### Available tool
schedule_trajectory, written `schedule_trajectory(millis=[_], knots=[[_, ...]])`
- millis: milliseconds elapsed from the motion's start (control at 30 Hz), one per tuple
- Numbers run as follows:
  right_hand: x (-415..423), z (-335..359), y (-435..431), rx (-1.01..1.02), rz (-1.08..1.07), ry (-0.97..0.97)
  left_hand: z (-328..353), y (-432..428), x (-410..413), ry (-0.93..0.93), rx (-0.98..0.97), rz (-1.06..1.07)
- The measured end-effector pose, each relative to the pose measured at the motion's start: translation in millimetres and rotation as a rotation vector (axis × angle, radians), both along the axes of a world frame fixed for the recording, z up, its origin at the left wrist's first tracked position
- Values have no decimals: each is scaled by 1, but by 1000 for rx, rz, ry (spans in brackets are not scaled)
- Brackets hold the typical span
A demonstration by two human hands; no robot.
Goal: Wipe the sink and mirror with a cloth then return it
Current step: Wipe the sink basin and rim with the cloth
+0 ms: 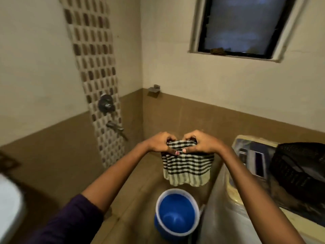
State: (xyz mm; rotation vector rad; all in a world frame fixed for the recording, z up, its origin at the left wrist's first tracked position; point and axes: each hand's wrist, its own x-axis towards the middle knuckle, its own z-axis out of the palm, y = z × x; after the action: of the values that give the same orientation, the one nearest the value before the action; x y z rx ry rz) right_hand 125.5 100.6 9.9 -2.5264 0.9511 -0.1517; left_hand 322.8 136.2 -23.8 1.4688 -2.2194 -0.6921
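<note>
A black-and-white checked cloth (187,166) hangs in the air in front of me, held by its top edge. My left hand (162,143) pinches the top left corner and my right hand (202,142) pinches the top right corner, thumbs nearly touching. The cloth's lower edge dangles above a blue bucket (176,211). A white curved edge (8,206) at the far left may be the sink; I cannot tell for sure. No mirror is in view.
The blue bucket stands on the brown tiled floor. A washing machine (253,155) with a black mesh basket (299,166) on it stands at the right. A shower mixer and tap (112,118) are on the left wall. A dark window (244,27) is above.
</note>
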Motion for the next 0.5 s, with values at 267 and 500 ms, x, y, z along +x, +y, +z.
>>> schedule_trajectory(millis=[267, 500], knots=[[212, -46, 87, -45, 305, 49, -15, 170, 193, 153, -36, 443], [382, -52, 207, 117, 543, -63, -24, 340, 320, 540, -29, 827]])
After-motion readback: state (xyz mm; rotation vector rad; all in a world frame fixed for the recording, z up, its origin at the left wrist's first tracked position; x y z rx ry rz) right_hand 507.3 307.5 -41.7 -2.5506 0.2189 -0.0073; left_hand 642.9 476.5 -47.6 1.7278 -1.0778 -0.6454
